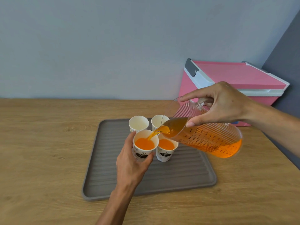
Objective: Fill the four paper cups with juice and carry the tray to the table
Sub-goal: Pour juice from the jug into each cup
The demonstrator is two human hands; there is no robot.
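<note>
left hand (pixel 129 161) cupped (fingers curled), right hand (pixel 222 104) gripping

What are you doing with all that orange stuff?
Someone is pouring orange juice. The right hand tips a clear measuring jug so juice streams into the near-left cup, which the left hand holds steady. The near-right cup already has juice in it. The two back cups are empty. All four stand on a grey tray on a wooden counter, with a pink cooler box behind.
</note>
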